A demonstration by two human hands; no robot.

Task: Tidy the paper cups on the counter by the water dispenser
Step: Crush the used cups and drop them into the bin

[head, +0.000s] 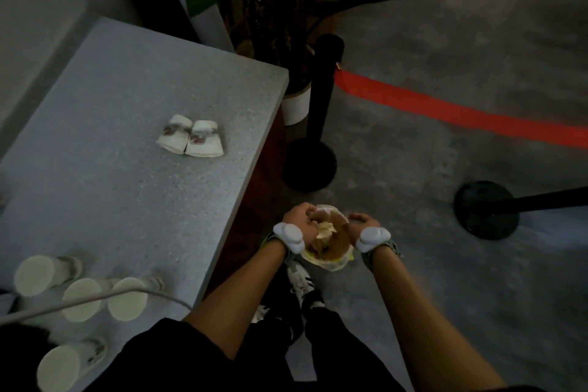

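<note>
Two flattened paper cups (190, 139) lie side by side mid-counter (95, 105), bottoms pointing away, mouths toward the person. Four upright cups (79, 299) stand at the near-left edge. Off the counter, the left hand (300, 220) and right hand (359, 224) grip a lined bin (327, 245) holding crumpled paper.

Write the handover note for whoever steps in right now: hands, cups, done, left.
Left hand and right hand: both down at a small lined bin on the floor beside the counter, pressing crumpled paper into it.
Cups: two flattened cups lie side by side mid-counter. Four upright cups stand at the near left edge, with a white cable across them.
Done: some waste is in the bin.
Left: bin the two flattened cups, then straighten the upright ones.
</note>
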